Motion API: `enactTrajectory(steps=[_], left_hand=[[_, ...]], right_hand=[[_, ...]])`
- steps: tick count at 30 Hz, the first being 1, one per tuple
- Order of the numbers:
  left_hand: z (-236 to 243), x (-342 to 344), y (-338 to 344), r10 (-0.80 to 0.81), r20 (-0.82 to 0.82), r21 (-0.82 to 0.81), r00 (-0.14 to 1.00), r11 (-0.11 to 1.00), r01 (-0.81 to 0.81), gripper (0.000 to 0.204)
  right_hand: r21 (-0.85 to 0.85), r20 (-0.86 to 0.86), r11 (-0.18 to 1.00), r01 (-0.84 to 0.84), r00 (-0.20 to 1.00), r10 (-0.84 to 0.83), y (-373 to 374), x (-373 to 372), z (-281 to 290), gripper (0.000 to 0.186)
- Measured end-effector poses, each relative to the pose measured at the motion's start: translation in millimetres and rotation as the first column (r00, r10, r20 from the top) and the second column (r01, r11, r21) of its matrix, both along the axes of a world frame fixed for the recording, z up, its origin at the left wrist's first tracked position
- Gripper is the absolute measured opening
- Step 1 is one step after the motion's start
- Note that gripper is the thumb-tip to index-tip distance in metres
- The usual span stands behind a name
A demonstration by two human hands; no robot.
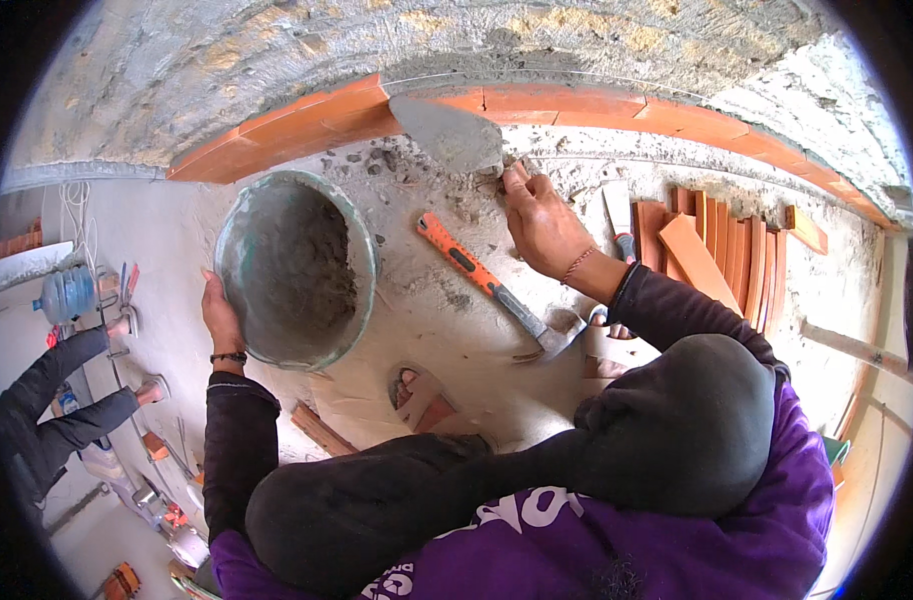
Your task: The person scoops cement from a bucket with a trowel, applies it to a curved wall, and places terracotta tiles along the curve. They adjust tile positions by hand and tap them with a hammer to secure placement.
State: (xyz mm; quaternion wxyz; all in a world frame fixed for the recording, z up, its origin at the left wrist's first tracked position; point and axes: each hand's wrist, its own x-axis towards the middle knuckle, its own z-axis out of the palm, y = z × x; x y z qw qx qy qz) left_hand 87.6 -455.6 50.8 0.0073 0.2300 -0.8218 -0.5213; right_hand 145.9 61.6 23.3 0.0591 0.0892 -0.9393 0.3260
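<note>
My left hand [221,310] grips the side of a round green-rimmed bucket [245,250] that holds grey wet mortar [312,270]. My right hand [547,225] is closed on a trowel [447,135], its handle mostly hidden by my fingers, its blade raised in front of a low row of orange bricks [597,105] along the rough wall. Below my right hand an orange-handled hammer [457,255] lies on the dusty floor. Beside that hand lies another tool [622,236] with a pale blade, partly covered by my arm.
Stacked orange brick pieces [722,250] lie at right, a pole [857,350] beyond them. A loose strip [322,428] lies near my sandalled foot [422,400]. At left are another person's legs [67,400], a blue water jug [62,295], cords and scattered tools.
</note>
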Motion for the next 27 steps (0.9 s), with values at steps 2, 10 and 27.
enactTrajectory(steps=[2, 10, 27], left_hand=[[-2.2, -1.1, -5.4, 0.006, -0.021, -0.076, 1.0, 0.997, -0.008, 0.07], [-4.4, -2.5, -7.6, -0.058, -0.014, -0.058, 0.998, 0.997, 0.057, 0.066], [73.9, -34.7, 90.2, -0.477, -0.351, -0.751, 0.806, 0.658, 0.062, 0.041]], right_hand=[[0.014, 0.081, 0.999, 0.031, 0.996, -0.032, 0.6, -2.3, -3.9, 0.043], [0.053, 0.203, 0.994, 0.094, 0.974, -0.102, 26.6, 12.6, -6.4, 0.049], [-0.022, 0.04, 0.892, 0.452, 0.891, -0.451, 135.1, 97.3, -14.6, 0.042]])
